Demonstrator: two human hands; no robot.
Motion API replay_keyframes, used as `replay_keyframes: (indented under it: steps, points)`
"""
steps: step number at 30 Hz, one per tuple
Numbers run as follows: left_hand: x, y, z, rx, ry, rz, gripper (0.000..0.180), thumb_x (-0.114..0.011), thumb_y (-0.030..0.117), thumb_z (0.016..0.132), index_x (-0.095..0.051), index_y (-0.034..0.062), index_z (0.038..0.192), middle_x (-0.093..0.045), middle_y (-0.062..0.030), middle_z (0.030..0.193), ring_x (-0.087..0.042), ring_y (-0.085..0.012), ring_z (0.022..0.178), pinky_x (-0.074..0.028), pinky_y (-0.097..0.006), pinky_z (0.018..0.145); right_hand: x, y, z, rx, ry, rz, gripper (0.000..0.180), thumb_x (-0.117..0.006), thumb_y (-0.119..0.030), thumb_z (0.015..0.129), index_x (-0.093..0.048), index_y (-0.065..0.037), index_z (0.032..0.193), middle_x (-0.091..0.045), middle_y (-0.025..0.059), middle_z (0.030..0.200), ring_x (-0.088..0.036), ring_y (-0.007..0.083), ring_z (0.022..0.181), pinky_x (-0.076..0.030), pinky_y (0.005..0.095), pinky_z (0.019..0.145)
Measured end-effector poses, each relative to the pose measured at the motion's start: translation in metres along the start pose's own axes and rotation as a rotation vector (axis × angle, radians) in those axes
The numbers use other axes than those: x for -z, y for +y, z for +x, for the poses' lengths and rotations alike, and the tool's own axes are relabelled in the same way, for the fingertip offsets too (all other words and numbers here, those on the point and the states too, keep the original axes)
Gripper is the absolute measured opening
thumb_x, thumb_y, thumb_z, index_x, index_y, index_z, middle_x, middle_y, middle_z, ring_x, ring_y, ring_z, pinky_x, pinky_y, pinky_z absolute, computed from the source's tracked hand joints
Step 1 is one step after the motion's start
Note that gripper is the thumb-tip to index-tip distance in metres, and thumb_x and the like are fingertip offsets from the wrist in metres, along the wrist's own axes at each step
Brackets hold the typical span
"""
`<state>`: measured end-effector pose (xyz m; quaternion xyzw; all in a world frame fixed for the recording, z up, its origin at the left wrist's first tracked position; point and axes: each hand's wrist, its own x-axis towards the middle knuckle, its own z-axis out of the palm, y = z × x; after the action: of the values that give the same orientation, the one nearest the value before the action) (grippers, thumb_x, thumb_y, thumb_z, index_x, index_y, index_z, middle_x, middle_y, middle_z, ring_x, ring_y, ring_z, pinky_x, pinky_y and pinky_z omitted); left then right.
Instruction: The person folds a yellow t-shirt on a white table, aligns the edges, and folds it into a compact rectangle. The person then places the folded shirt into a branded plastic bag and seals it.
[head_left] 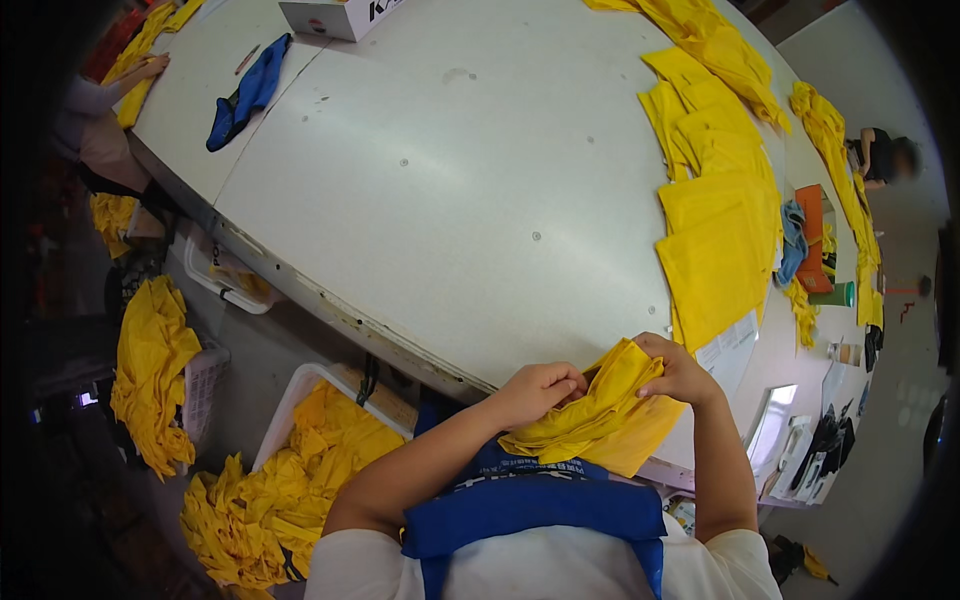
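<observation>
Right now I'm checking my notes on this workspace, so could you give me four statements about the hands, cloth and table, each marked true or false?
1. The left hand and right hand are both on a yellow bundle. True.
2. The folded yellow pieces lie along the left side of the table. False: they overlap along its right side.
3. A blue cloth item lies toward the table's far left. True.
4. The white basket by the left forearm holds only blue cloth. False: yellow cloth is heaped in it.
</observation>
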<state>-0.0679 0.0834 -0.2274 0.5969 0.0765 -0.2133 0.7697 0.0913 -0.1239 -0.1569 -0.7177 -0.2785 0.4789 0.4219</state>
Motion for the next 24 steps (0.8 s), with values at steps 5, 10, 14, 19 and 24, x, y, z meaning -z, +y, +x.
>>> replay_keyframes:
  steps: [5, 10, 14, 19, 24]
  points:
    - [-0.012, 0.005, 0.011, -0.108, 0.203, 0.286, 0.016, -0.061, 0.006, 0.085, -0.060, 0.0067, 0.101, -0.063, -0.0092, 0.088, -0.061, -0.0180, 0.075, -0.049, -0.031, 0.069, -0.003, 0.006, -0.010, 0.061, 0.058, 0.002, 0.049, -0.086, -0.026, 0.062, -0.067, -0.001, 0.099, -0.054, 0.0076, 0.112, -0.051, 0.0227, 0.105, -0.040, 0.0319, 0.093]
    - [-0.012, 0.008, 0.012, -0.253, 0.249, 0.519, 0.008, -0.064, 0.009, 0.082, -0.060, 0.0058, 0.088, -0.062, -0.0108, 0.084, -0.062, -0.0285, 0.076, -0.049, -0.037, 0.066, -0.004, 0.010, -0.015, 0.114, 0.092, 0.023, 0.049, -0.085, -0.022, 0.062, -0.067, 0.000, 0.102, -0.052, 0.0086, 0.116, -0.050, 0.0228, 0.109, -0.039, 0.0320, 0.096]
    - [-0.015, 0.011, 0.010, -0.273, 0.310, 0.579, 0.008, -0.063, 0.012, 0.082, -0.062, 0.0065, 0.087, -0.061, -0.0126, 0.081, -0.061, -0.0320, 0.077, -0.049, -0.040, 0.068, -0.004, 0.003, -0.014, 0.055, 0.093, 0.043, 0.049, -0.084, -0.019, 0.063, -0.066, 0.000, 0.104, -0.052, 0.0083, 0.118, -0.050, 0.0233, 0.111, -0.038, 0.0327, 0.097]
    - [-0.009, 0.009, 0.027, -0.322, 0.274, 0.595, 0.012, -0.061, 0.012, 0.083, -0.065, 0.0061, 0.093, -0.065, -0.0144, 0.083, -0.062, -0.0339, 0.078, -0.050, -0.040, 0.070, -0.004, -0.001, -0.012, 0.110, 0.073, -0.015, 0.054, -0.084, -0.020, 0.063, -0.064, -0.001, 0.110, -0.054, 0.0086, 0.114, -0.051, 0.0233, 0.110, -0.039, 0.0324, 0.097]
    - [-0.005, 0.033, 0.039, -0.091, 0.050, 0.382, 0.019, -0.057, 0.011, 0.086, -0.065, 0.0045, 0.102, -0.068, -0.0151, 0.095, -0.065, -0.0281, 0.085, -0.050, -0.033, 0.074, -0.003, -0.015, -0.007, -0.005, 0.052, 0.025, 0.055, -0.084, -0.021, 0.065, -0.062, -0.001, 0.112, -0.058, 0.0092, 0.109, -0.053, 0.0242, 0.107, -0.040, 0.0318, 0.096]
